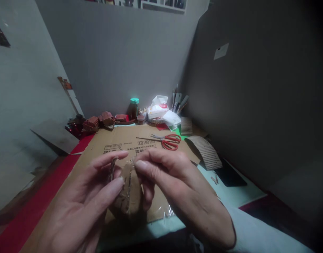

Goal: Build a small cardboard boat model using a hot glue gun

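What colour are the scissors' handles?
Red, on the scissors lying on the flattened cardboard sheet; clearest in the head view.

Bare left hand [79, 207]; right hand [182, 189] wears a pale sleeve [256, 235].

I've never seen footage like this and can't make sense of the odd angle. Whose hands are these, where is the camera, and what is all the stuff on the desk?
There is one picture, taken by a camera worn on a person's head, looking forward and down, so the two hands are that person's own. The left hand and right hand together pinch a small brown cardboard piece between the fingertips. Under them lies a flat sheet of printed cardboard on a desk. On that sheet rest red-handled scissors. To the right lie strips of corrugated card. At the back stand a jar with a green lid, a white plastic bag, some pens or brushes and small reddish-brown folded pieces. Grey boards wall the desk in.
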The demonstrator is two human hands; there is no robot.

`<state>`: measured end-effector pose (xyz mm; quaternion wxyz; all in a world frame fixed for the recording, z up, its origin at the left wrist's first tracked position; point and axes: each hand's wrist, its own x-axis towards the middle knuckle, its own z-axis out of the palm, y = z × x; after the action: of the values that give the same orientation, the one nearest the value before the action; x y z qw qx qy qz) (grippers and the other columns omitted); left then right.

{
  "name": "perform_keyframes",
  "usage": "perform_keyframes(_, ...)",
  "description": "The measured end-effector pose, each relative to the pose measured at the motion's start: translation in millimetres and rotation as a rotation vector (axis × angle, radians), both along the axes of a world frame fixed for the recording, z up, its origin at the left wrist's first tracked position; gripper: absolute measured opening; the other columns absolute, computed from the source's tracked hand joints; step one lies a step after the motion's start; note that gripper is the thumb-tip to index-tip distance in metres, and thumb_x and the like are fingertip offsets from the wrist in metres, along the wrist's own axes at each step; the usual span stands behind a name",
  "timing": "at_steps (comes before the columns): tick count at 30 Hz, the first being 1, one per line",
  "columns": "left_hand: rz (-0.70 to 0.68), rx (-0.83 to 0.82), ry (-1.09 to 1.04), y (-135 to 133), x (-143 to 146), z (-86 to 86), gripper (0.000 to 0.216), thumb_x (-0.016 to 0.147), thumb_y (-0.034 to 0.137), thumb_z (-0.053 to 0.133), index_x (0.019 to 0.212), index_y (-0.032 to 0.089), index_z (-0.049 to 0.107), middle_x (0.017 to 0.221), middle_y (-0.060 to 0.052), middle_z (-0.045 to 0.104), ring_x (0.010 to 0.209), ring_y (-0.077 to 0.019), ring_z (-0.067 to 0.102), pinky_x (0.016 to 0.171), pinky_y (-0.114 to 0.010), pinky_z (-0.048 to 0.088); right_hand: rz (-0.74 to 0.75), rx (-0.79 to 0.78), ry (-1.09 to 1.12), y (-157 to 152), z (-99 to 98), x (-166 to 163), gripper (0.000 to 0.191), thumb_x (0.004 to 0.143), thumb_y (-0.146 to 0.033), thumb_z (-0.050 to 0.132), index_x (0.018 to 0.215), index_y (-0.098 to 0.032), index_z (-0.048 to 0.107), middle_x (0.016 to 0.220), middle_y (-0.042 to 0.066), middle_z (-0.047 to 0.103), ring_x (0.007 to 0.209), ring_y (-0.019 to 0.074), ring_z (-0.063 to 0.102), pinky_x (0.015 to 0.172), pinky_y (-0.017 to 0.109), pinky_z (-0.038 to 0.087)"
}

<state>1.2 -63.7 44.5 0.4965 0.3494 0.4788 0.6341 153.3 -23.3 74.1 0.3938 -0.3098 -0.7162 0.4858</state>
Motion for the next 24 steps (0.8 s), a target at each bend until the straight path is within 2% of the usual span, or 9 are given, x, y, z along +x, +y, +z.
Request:
perform_keyframes(3,-0.016,0.026,0.074,2.7,-2.0,0.9,0.048,0.066,0.037,0.081,0.110,0.034,0.063,0.082,0.002,0.062,0.090,-0.0134,0.056,0.074,-0.010,0.048,0.016,0.031,-0.048,-0.1,-0.9,1.5,0.028,0.099,-0.016,0.043,0.074,-0.015,0.056,0.062,-0.002,0.057,0.062,0.0106,0.058,0.066,0.023,0.046)
perform_keyframes(5,-0.008,0.041,0.138,3.5,-1.8,3.0,0.048,0.066,0.038,0.080,0.109,0.035,0.061,0.078,0.003,0.060,0.078,-0.0114,0.054,0.067,-0.010,0.048,-0.049,0.223,-0.118,1.1,-2.7,2.2,0.023,0.097,-0.014,0.045,0.081,-0.014,0.061,0.071,0.000,0.061,0.069,0.0117,0.059,0.067,0.023,0.045)
perform_keyframes(7,0.027,0.049,0.172,3.1,-0.9,6.2,0.049,0.065,0.037,0.080,0.109,0.036,0.060,0.074,0.004,0.058,0.068,-0.0099,0.053,0.059,-0.012,0.049,-0.181,0.501,-0.200,3.1,-4.8,3.4,0.018,0.094,-0.011,0.048,0.088,-0.009,0.065,0.079,0.004,0.062,0.073,0.0132,0.057,0.069,0.026,0.043)
perform_keyframes(10,0.059,0.086,0.177,1.3,-2.1,11.1,0.052,0.063,0.031,0.081,0.110,0.037,0.060,0.069,0.006,0.059,0.060,-0.0109,0.055,0.051,-0.016,0.050,-0.339,0.750,-0.266,5.4,-6.1,7.6,0.018,0.094,-0.012,0.050,0.082,-0.007,0.063,0.076,0.004,0.057,0.068,0.0123,0.050,0.066,0.027,0.038)
perform_keyframes(13,0.068,0.191,0.197,0.9,-7.3,12.6,0.052,0.066,0.028,0.082,0.112,0.037,0.059,0.067,0.006,0.062,0.059,-0.0109,0.059,0.052,-0.016,0.053,-0.266,0.634,-0.200,3.4,-5.2,11.4,0.026,0.098,-0.016,0.046,0.073,-0.013,0.056,0.068,-0.001,0.051,0.063,0.0094,0.047,0.062,0.024,0.037)
perform_keyframes(16,0.082,0.258,0.220,2.5,-8.8,10.6,0.054,0.067,0.027,0.082,0.115,0.037,0.058,0.066,0.006,0.064,0.059,-0.0107,0.060,0.054,-0.015,0.053,-0.162,0.455,-0.127,-3.8,-7.9,8.9,0.011,0.091,-0.022,0.062,0.082,-0.016,0.059,0.075,-0.003,0.056,0.069,0.0088,0.053,0.064,0.021,0.040)
perform_keyframes(19,0.146,0.268,0.204,4.4,-3.3,7.3,0.058,0.062,0.029,0.083,0.113,0.038,0.058,0.064,0.006,0.062,0.058,-0.0114,0.058,0.051,-0.015,0.052,-0.165,0.452,-0.115,-10.3,-15.4,1.1,0.029,0.075,-0.025,0.080,0.091,-0.017,0.058,0.083,-0.002,0.058,0.074,0.0115,0.054,0.066,0.022,0.043)
perform_keyframes(21,0.195,0.281,0.220,4.6,0.4,5.6,0.055,0.061,0.034,0.082,0.111,0.039,0.059,0.063,0.006,0.061,0.058,-0.0116,0.058,0.051,-0.013,0.051,-0.174,0.474,-0.116,-12.0,-19.5,-3.7,0.030,0.077,-0.025,0.078,0.096,-0.016,0.057,0.087,0.000,0.058,0.077,0.0134,0.055,0.068,0.024,0.044)
perform_keyframes(24,0.170,0.263,0.251,3.0,0.9,4.7,0.054,0.061,0.035,0.083,0.110,0.040,0.059,0.064,0.008,0.062,0.063,-0.0124,0.062,0.055,-0.012,0.052,-0.214,0.481,-0.107,-11.4,-20.3,-7.4,0.025,0.081,-0.020,0.071,0.099,-0.017,0.055,0.091,0.001,0.059,0.080,0.0141,0.056,0.070,0.025,0.045)
